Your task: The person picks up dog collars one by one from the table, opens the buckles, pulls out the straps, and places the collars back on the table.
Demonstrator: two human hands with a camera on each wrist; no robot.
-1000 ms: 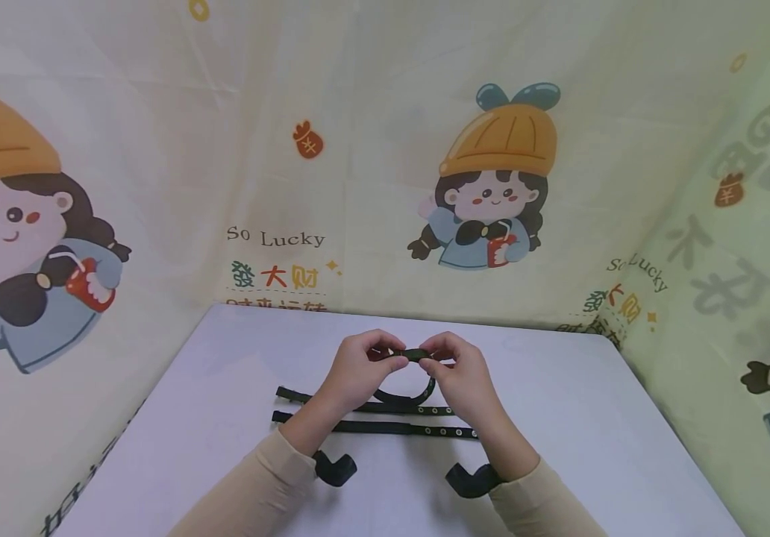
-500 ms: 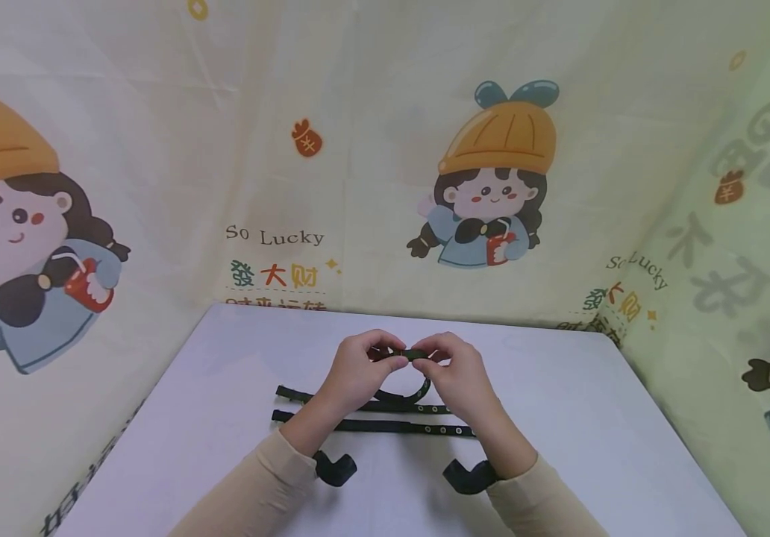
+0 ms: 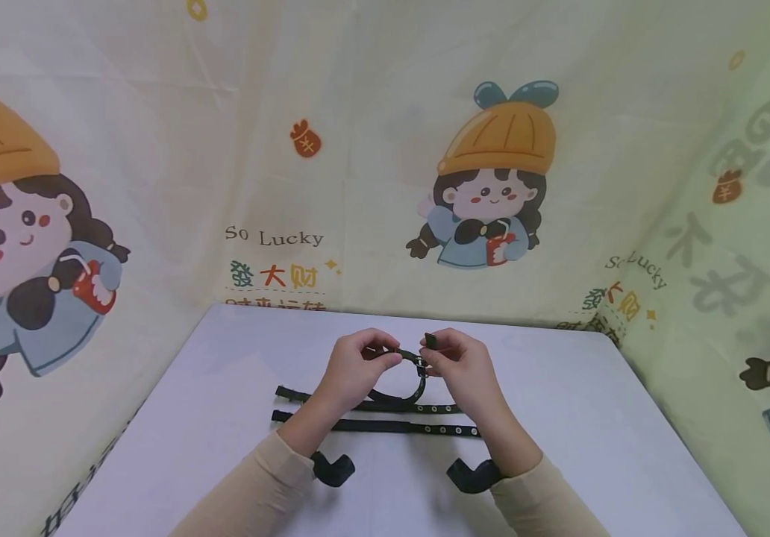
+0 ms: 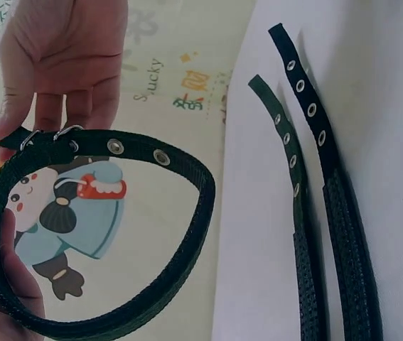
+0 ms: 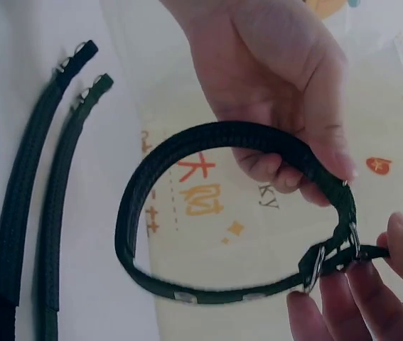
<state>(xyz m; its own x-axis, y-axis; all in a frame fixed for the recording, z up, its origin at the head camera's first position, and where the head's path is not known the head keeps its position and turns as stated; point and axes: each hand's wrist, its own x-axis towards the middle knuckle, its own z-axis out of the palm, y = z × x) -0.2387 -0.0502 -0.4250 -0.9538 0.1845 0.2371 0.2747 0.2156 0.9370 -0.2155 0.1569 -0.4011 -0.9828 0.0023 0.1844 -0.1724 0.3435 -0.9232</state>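
Observation:
A dark pet collar (image 3: pixel 395 400), bent into a loop, hangs between my two hands above the table. My left hand (image 3: pixel 361 365) pinches the band beside the buckle, thumb against the fingers. The tail of the strap is pinched in my right hand (image 3: pixel 459 365), its tip (image 3: pixel 430 341) sticking up past the fingers. In the right wrist view the strap runs through the metal buckle (image 5: pixel 316 268), with a metal ring (image 5: pixel 355 240) alongside. Metal eyelets (image 4: pixel 116 146) show along the band in the left wrist view.
Two more dark collars lie straight on the white table (image 3: pixel 177 447), a farther one (image 3: pixel 291 394) and a nearer one (image 3: pixel 378 426), partly covered by my forearms. Black wrist devices (image 3: pixel 336 470) sit under both wrists. Printed cloth (image 3: pixel 371 186) walls stand around the table.
My right hand has drawn slightly away from my left, with the strap's tip now sticking up from it. The buckle now shows between the hands. The two flat collars stay put.

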